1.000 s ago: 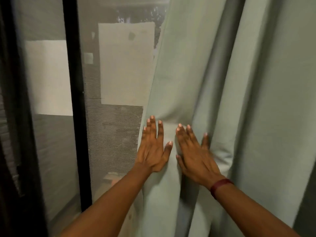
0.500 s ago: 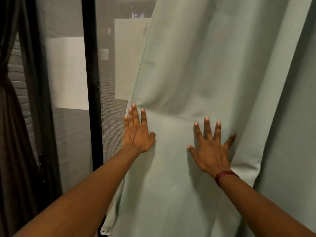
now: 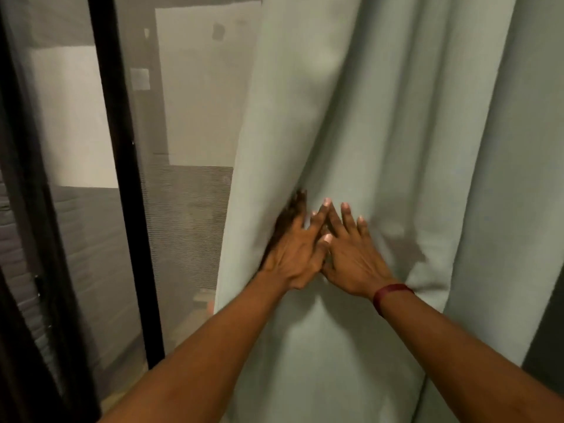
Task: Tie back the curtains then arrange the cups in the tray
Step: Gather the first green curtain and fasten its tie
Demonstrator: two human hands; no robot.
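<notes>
Black window frame (image 3: 122, 184) left; mesh screen (image 3: 189, 227); red wristband (image 3: 392, 293).

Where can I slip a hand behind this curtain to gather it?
Open room lies left of the curtain edge, between it and the black frame, in front of the mesh screen. A dark gap shows at its lower right. It is crowded mid-curtain, where left hand and right hand meet, fingers overlapping.
</notes>
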